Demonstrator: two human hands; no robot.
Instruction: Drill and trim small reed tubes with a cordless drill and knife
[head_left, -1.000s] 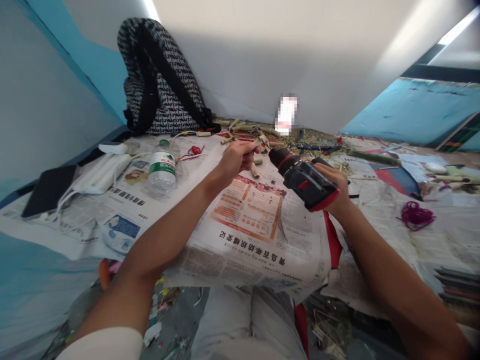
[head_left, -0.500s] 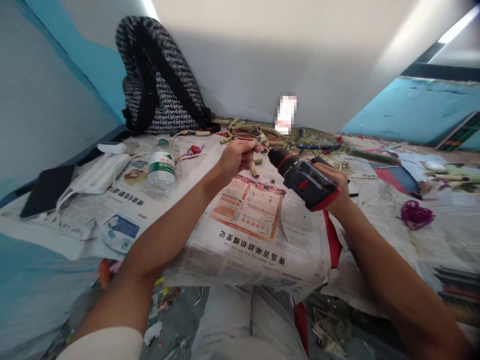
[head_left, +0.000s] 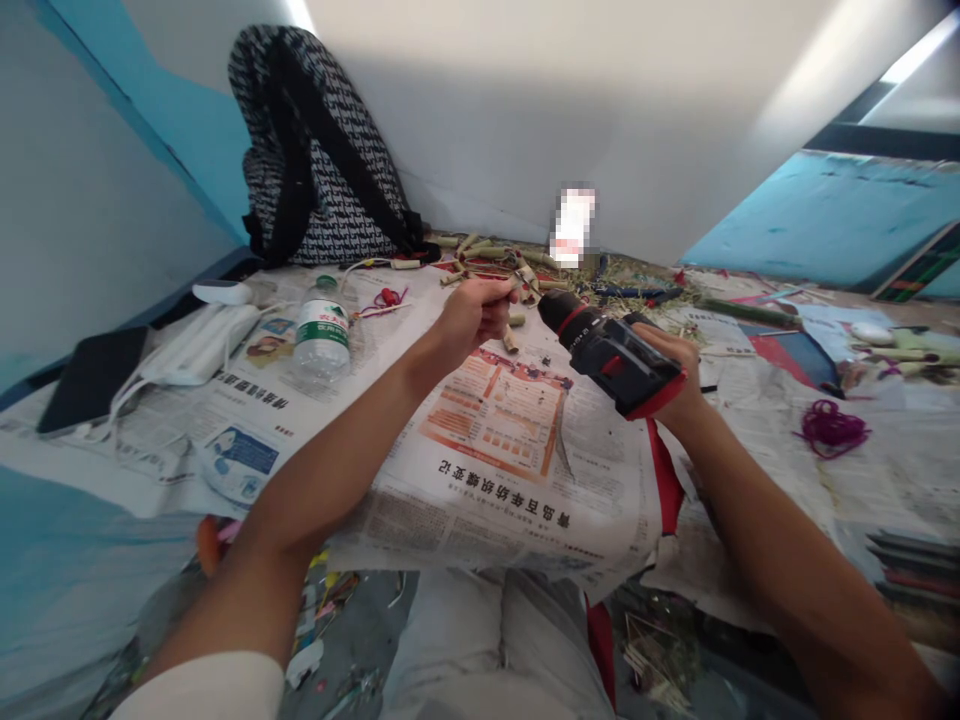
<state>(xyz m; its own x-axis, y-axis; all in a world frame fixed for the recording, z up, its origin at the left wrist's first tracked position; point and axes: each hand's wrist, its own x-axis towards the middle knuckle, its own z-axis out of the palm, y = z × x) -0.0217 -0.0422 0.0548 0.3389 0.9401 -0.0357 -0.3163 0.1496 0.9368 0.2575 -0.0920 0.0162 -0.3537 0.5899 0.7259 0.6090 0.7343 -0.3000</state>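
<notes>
My right hand (head_left: 679, 365) is wrapped round the grip of a black and red cordless drill (head_left: 619, 360). The drill's chuck points left and away from me, with a thin bit reaching toward my left fingertips. Thumb and fingers of my left hand (head_left: 480, 310) are pinched together just left of the bit, round something too small to make out. Below and behind this hand lie short bamboo pieces (head_left: 511, 341). Under both arms a newspaper sheet (head_left: 495, 510) covers the table.
At the left stand a water bottle (head_left: 322, 335) and a patterned backpack (head_left: 352, 180), near a white mask (head_left: 199, 345) and a dark tablet-like slab (head_left: 94, 380). More bamboo and shavings (head_left: 622, 275) line the wall. Purple cord (head_left: 832, 428) lies at right.
The drill has shifted very slightly to the right, its chuck a touch farther from my left fingers. My left hand keeps its pinch in nearly the same place.
</notes>
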